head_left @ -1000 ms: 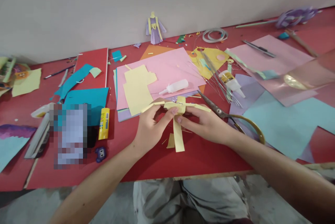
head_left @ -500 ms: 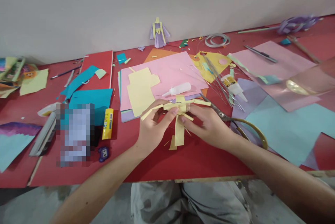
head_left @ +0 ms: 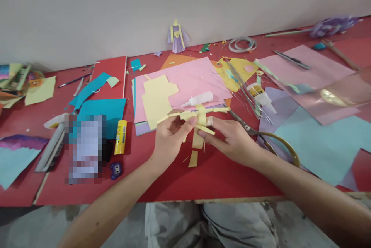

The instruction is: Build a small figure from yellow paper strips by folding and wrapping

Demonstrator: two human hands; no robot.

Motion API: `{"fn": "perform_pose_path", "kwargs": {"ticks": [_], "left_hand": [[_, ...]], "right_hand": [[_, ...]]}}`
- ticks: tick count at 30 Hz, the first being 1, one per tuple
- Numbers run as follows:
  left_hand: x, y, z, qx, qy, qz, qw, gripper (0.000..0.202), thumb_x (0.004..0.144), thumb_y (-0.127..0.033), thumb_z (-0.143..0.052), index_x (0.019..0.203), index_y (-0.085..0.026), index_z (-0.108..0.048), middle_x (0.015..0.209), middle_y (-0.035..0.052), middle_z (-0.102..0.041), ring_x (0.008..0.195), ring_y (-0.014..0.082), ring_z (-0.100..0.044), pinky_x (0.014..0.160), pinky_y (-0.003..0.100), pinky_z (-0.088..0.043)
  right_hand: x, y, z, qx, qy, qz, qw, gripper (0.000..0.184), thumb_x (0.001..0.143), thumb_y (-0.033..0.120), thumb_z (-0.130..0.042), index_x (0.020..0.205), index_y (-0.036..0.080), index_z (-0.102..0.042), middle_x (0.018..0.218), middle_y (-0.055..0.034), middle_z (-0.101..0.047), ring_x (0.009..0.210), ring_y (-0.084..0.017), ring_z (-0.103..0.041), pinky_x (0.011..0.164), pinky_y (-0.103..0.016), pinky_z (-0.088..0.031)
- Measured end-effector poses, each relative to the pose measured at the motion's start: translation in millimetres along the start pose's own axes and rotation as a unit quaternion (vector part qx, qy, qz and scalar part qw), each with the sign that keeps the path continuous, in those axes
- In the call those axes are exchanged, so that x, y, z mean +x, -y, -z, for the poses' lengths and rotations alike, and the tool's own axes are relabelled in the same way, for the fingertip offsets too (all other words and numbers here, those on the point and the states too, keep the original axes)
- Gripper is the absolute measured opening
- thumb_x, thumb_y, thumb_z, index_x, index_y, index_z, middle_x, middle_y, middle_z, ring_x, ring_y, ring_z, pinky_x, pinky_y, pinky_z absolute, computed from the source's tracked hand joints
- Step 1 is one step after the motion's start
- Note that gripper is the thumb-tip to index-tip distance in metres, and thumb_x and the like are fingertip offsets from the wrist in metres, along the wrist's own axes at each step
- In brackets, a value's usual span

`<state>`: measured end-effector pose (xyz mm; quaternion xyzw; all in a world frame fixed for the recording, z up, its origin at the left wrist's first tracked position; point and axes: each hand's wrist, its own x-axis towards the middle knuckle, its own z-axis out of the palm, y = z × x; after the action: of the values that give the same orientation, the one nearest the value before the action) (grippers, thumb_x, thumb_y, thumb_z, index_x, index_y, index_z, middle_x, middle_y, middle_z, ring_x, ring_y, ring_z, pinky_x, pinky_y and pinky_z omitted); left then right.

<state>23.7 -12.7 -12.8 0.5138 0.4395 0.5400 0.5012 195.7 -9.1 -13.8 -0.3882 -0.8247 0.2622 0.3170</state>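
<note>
Both of my hands hold a small yellow paper piece (head_left: 199, 118) made of crossed strips, just above the red table (head_left: 226, 178). My left hand (head_left: 169, 139) pinches its left side with thumb and fingers. From the right, my right hand (head_left: 232, 139) grips its centre, and one strip hangs down between the hands. A loose yellow scrap (head_left: 193, 159) lies on the table below the piece.
Scissors (head_left: 261, 135) lie right of my right hand. A white glue bottle (head_left: 199, 99) rests on pink paper (head_left: 185, 81), and a yellow glue stick (head_left: 121, 136) lies to the left. Coloured sheets, thin wires (head_left: 246, 93) and a paper doll (head_left: 177, 37) cover the far table.
The hanging strip now shows shorter between my hands than a second ago. The hands stayed in the same spot while the view shifted slightly.
</note>
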Motion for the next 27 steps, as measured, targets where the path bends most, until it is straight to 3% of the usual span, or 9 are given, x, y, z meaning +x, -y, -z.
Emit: {"fn": "perform_pose_path", "kwargs": {"ticks": [8, 16, 23, 27], "left_hand": [[2.5, 4.2, 3.1, -0.046, 0.02, 0.075, 0.996, 0.02, 0.079, -0.031, -0.072, 0.069, -0.017, -0.063, 0.059, -0.0048, -0.042, 0.055, 0.0071, -0.043, 0.052, 0.019, -0.038], [3.9, 2.5, 0.9, -0.097, 0.013, 0.104, 0.99, 0.017, 0.075, -0.031, -0.075, 0.078, -0.016, -0.068, 0.078, 0.0006, -0.065, 0.073, 0.0109, -0.06, 0.068, 0.021, -0.049], [3.6, -1.6, -0.3, -0.118, 0.025, 0.14, 0.983, 0.018, 0.075, -0.031, -0.075, 0.078, -0.016, -0.066, 0.071, -0.0017, -0.063, 0.066, 0.0083, -0.059, 0.063, 0.019, -0.049], [2.4, -1.3, -1.2, -0.121, 0.034, 0.146, 0.981, 0.018, 0.076, -0.03, -0.075, 0.078, -0.016, -0.065, 0.071, -0.002, -0.062, 0.064, 0.0077, -0.058, 0.062, 0.019, -0.048]], "right_hand": [[-0.4, -3.7, 0.1, -0.04, -0.013, 0.038, 0.998, 0.023, 0.096, 0.035, -0.047, 0.08, 0.019, -0.052, 0.061, 0.0028, -0.05, 0.052, -0.01, -0.044, 0.052, -0.022, -0.033], [-0.5, -2.8, 3.3, -0.014, -0.017, 0.076, 0.997, 0.023, 0.098, 0.03, -0.044, 0.078, 0.021, -0.042, 0.062, 0.0053, -0.043, 0.051, -0.008, -0.038, 0.05, -0.021, -0.029], [-2.4, -4.8, 5.8, 0.023, -0.001, 0.083, 0.996, 0.035, 0.1, 0.044, -0.032, 0.077, 0.02, -0.042, 0.063, 0.0034, -0.045, 0.053, -0.01, -0.04, 0.053, -0.022, -0.032], [-3.6, -5.5, 6.4, 0.032, 0.007, 0.075, 0.997, 0.033, 0.1, 0.043, -0.032, 0.079, 0.02, -0.044, 0.064, 0.0034, -0.045, 0.053, -0.01, -0.04, 0.054, -0.022, -0.032]]}}
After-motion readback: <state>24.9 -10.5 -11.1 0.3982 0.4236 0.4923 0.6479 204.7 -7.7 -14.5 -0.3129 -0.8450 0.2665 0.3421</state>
